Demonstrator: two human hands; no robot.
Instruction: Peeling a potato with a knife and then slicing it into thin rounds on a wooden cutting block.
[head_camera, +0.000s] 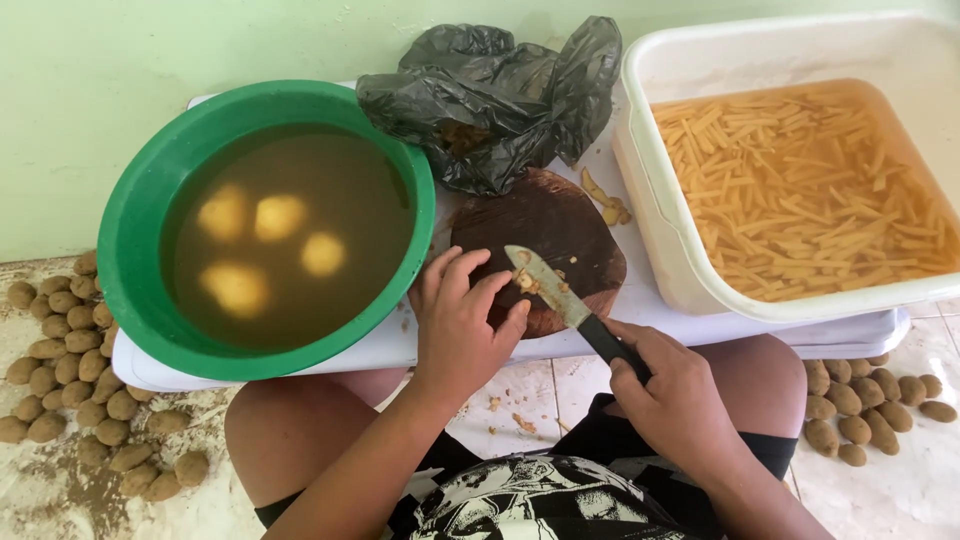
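Pale green wall behind a white tray (400, 345) across the knees. Round wooden board (560, 225) at its front edge: left hand (462, 325) curled over the near rim, contents hidden; right hand (675, 395) grips knife (555, 290). Cutting step; next calls for a steady downward slice.

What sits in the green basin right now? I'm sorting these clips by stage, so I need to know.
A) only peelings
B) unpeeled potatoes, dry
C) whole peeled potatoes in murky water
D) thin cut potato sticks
C: four pale, rounded peeled potatoes lie under brownish water in the green basin, while the cut sticks soak in the white tub.
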